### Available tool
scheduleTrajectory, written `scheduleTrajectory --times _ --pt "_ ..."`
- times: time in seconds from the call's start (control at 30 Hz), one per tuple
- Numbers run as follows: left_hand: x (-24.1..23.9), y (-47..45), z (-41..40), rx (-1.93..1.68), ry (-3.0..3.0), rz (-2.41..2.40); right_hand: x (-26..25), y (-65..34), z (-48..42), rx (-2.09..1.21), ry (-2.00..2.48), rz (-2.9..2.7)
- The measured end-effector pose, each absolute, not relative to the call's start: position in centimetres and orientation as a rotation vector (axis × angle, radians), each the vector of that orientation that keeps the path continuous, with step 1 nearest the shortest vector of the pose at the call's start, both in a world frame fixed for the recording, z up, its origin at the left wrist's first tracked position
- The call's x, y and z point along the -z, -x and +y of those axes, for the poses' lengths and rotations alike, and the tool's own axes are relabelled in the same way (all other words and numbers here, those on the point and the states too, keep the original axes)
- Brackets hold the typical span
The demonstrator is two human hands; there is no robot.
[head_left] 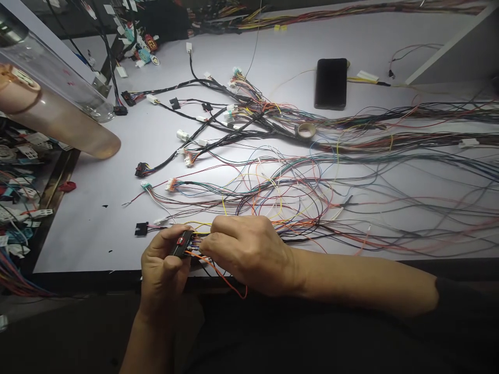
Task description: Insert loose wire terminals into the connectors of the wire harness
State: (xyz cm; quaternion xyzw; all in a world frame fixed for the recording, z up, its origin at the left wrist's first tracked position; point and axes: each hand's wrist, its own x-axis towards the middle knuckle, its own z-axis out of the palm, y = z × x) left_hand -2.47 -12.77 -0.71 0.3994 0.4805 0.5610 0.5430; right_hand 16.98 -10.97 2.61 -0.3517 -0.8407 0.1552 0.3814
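Near the table's front edge, my left hand [163,265] grips a black connector [182,244] between thumb and fingers; a small red piece shows on its face. Several thin wires run into the connector's right side. My right hand [249,252] is closed in a pinch on a wire right beside those wire entries; its fingertips partly hide the wire. An orange wire [230,283] loops down below the right hand. Just left of the hands lies another black connector [141,229] on the white tabletop.
Wire harnesses [273,124] with black, white and orange connectors stretch across the table. A tape roll [305,131] lies on them, a black rectangular device [331,83] behind. Two bottles [78,122] [78,78] stand at left, beside piled connectors [23,192].
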Motion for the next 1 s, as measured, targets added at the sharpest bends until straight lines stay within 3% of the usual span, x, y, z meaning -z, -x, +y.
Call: scheduleTrajectory --times 1.0 --pt "0.0 2.6 -14.4 -1.242 -1.293 1.07 -1.3 -17.2 -12.7 -0.621 0.871 -1.957"
